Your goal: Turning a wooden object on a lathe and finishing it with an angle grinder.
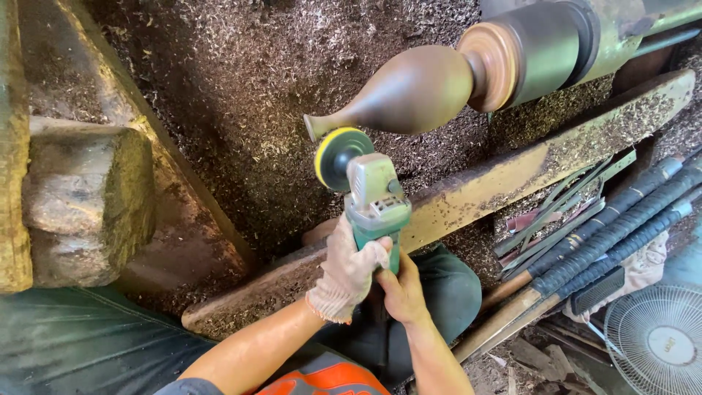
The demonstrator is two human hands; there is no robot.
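Wood shavings (241, 95) are lying thick all over the ground beneath the lathe (563, 40). I'm gripping the green angle grinder (376, 201) with both hands: my gloved left hand (349, 272) is wrapping its body, my bare right hand (398, 289) is closing round the rear of the handle. It's feeling stiff and fairly heavy, I'd say, so I'm holding well back from the yellow-rimmed sanding disc (338, 155), which is sitting just beside the narrow neck of the brown wooden vase (398, 93) chucked on the lathe, fragile there, I reckon.
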